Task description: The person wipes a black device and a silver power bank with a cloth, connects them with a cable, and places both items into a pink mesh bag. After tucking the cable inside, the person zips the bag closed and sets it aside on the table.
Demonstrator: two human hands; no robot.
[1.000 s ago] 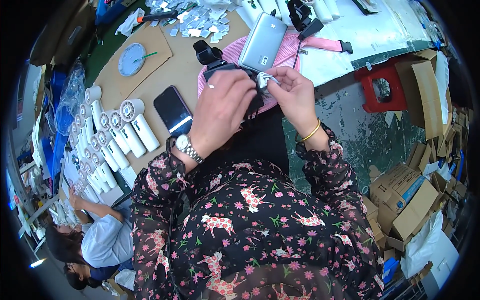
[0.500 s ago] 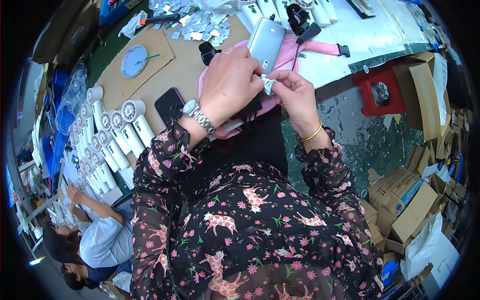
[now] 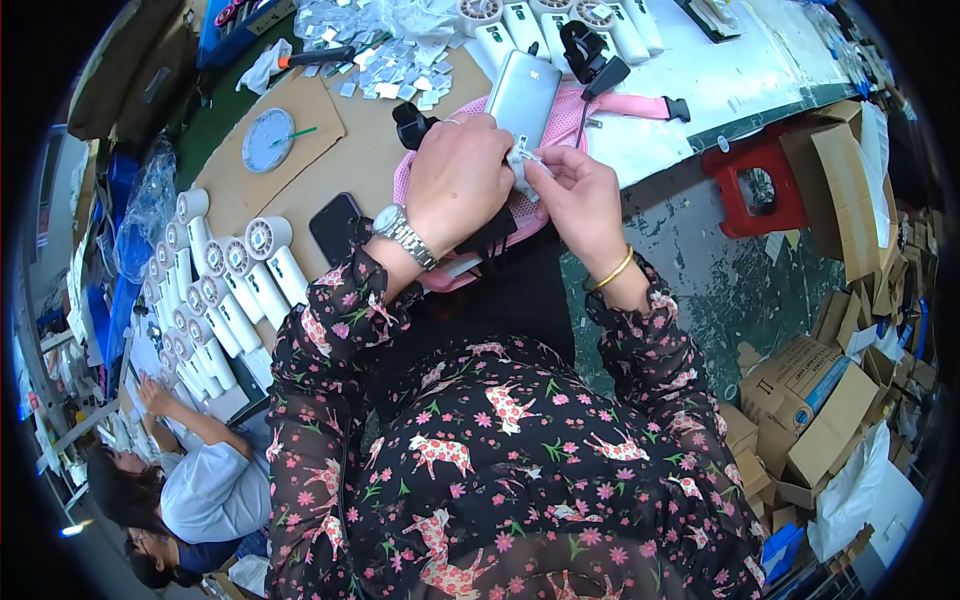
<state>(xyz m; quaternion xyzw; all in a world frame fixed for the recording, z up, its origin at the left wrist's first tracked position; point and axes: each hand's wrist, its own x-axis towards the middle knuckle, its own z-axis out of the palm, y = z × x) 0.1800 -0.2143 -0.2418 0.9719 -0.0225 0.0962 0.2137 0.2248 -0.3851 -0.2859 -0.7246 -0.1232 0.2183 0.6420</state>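
Fingertips of the right hand (image 3: 583, 197) pinch a small white piece (image 3: 519, 162), likely for fine control, over pink mesh (image 3: 569, 108), the left hand (image 3: 458, 180) curled alongside, its grip hidden.

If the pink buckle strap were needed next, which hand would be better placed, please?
Probably the right hand: it is nearer the pink buckle strap, while the left hand lies farther left.

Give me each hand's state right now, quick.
Left hand: curled at the crumpled white piece; fingertips hidden, so its grip cannot be told.
Right hand: closed, pinching the crumpled white piece.
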